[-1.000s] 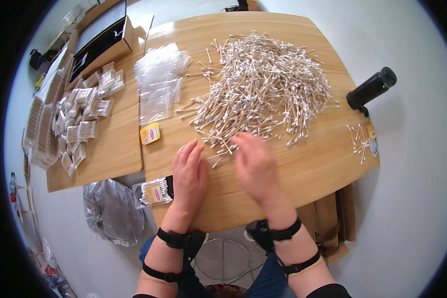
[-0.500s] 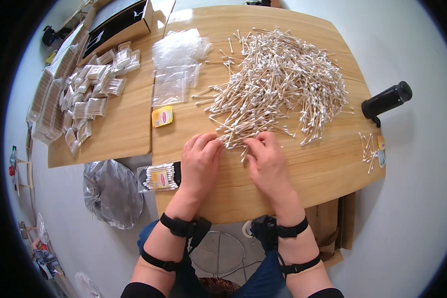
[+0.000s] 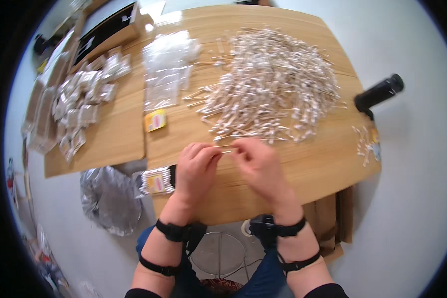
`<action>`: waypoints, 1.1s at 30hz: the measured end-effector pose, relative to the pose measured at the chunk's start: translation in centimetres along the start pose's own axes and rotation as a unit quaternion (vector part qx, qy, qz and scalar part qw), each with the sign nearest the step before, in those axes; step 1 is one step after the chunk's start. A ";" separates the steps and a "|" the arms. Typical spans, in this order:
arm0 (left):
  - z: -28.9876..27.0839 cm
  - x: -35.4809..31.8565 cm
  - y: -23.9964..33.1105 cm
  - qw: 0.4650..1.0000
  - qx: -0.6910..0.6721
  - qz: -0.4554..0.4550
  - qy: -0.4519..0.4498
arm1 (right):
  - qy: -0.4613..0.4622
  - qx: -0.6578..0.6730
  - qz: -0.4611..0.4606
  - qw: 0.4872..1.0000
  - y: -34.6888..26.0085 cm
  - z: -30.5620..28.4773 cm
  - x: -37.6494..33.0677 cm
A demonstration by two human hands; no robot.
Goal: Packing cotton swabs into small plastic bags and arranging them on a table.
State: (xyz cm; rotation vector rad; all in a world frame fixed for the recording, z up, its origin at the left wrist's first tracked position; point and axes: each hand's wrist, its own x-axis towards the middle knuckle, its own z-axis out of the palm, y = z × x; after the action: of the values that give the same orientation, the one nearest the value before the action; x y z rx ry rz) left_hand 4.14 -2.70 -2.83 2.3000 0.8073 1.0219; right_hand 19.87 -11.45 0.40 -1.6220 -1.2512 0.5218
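Observation:
My left hand (image 3: 197,168) and my right hand (image 3: 257,166) face each other just in front of a big heap of cotton swabs (image 3: 278,84). A few cotton swabs (image 3: 224,149) span the small gap between my pinched fingertips, and both hands are closed on them. How many there are is hidden by the fingers and blur. Beside my left wrist lies a clear bag packed with cotton swabs and a yellow label card (image 3: 156,182). Farther up on the left is a small stack of yellow cards (image 3: 155,120).
Clear plastic bags (image 3: 165,74) lie left of the heap. Filled swab packs (image 3: 87,94) pile up on the left table, near an open cardboard box (image 3: 107,39). A black bottle (image 3: 380,94) and loose swabs (image 3: 363,144) are at the right edge. A grey bag (image 3: 109,198) sits below left.
Both hands have drawn back slightly from the heap's near edge, now with swabs held between the fingertips. The whole view has shifted a little and blurred.

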 end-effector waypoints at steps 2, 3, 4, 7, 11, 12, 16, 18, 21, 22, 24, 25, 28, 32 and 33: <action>-0.6 0.0 0.4 1.000 -0.010 -0.013 -0.010 | -0.042 -0.020 -0.067 0.997 0.7 1.2 0.0; -0.7 -0.1 0.3 1.000 -0.004 -0.014 -0.022 | -0.029 -0.037 -0.060 0.997 0.8 1.0 0.0; -0.7 -0.1 0.4 0.999 -0.009 -0.026 -0.027 | -0.020 -0.030 -0.051 0.998 0.8 0.6 0.2; -0.3 -0.2 0.4 0.999 0.008 -0.020 -0.047 | 0.102 0.116 0.089 0.984 2.5 -3.1 0.8; 0.8 -0.3 0.8 0.989 0.095 0.015 -0.110 | 0.394 0.368 0.225 0.812 8.2 -11.8 0.1; 0.5 -0.4 0.8 0.987 0.112 0.015 -0.115 | 0.440 0.430 0.227 0.754 9.2 -13.1 -0.4; -0.4 -0.7 0.1 0.988 0.114 0.022 -0.104 | 0.441 0.547 0.244 0.668 10.6 -14.9 -1.1; 0.3 -0.5 0.1 0.989 0.112 0.022 -0.093 | 0.384 0.510 0.247 0.729 9.9 -14.2 -1.2; 1.1 0.1 0.8 0.992 0.093 0.029 -0.084 | 0.186 0.260 0.263 0.910 6.3 -11.9 -0.4; 0.9 0.1 0.9 0.993 0.100 0.024 -0.065 | 0.123 0.184 0.250 0.943 5.9 -10.3 -0.2; 0.5 0.0 0.6 0.992 0.107 0.014 -0.062 | 0.078 0.042 0.140 0.986 4.5 -7.3 -0.1; 0.3 -0.1 0.4 0.993 0.104 0.011 -0.060 | 0.044 -0.105 0.023 0.993 3.8 -5.8 -0.1; 0.1 0.2 0.4 0.993 0.103 0.005 -0.051 | -0.013 -0.235 -0.113 0.965 1.9 -3.1 -0.1; -0.1 0.1 0.0 0.994 0.095 -0.004 -0.050 | 0.027 -0.296 -0.059 0.953 3.6 -3.0 0.0; -0.2 0.1 0.0 0.994 0.095 -0.006 -0.050 | 0.026 -0.296 -0.059 0.953 4.2 -3.9 0.2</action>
State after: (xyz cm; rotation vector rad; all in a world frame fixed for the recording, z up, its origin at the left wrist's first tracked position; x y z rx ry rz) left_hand 4.05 -2.59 -2.64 2.4808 0.9096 0.8496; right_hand 25.07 -12.91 -1.62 -2.0138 -1.5474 0.0153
